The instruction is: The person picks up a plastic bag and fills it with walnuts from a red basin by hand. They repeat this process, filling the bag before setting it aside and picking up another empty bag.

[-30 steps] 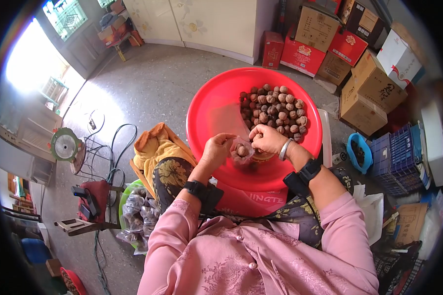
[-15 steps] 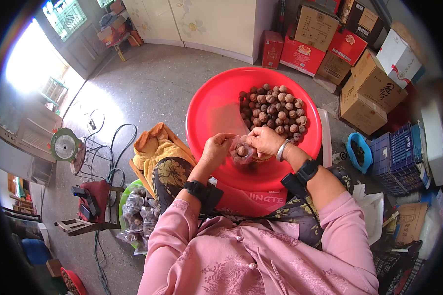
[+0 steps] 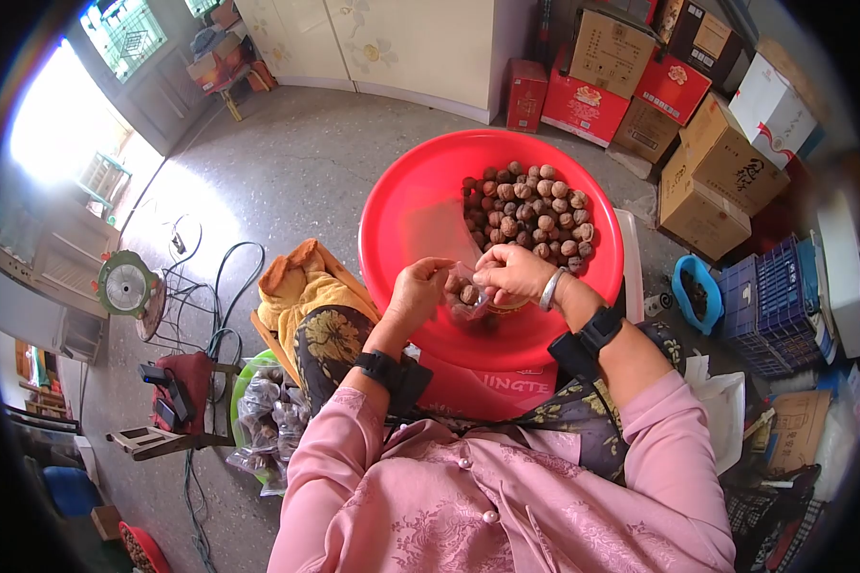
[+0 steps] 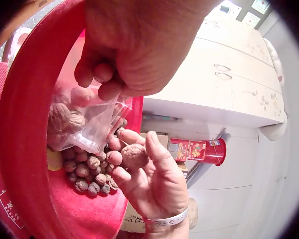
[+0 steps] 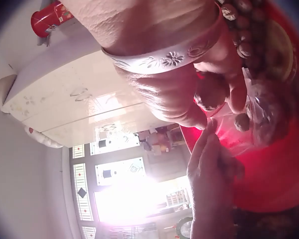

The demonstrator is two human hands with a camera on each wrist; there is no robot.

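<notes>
In the head view, my left hand (image 3: 419,291) pinches the edge of a clear plastic bag (image 3: 478,312) over a round red basin (image 3: 392,210). A few walnuts (image 4: 60,117) sit inside the bag, seen through its film in the left wrist view. My right hand (image 3: 514,275) is at the bag's other side, fingertips right by its mouth. Between its thumb and fingers it holds one walnut (image 4: 135,156), which the right wrist view shows partly behind the fingers. Loose walnuts (image 3: 545,205) cover the far right of the basin.
Left of my legs, a green tub (image 3: 242,387) carries filled bags (image 3: 275,415). A chair with a yellow cloth (image 3: 311,286) stands beside the basin. Cables (image 3: 222,306) and a fan (image 3: 127,286) are on the left; cartons (image 3: 707,196) and a blue crate (image 3: 764,306) on the right.
More of the walnuts inside the bag show now, where one stood out before. My right hand has shifted slightly left and its fingers have loosened a little; my left hand has barely moved.
</notes>
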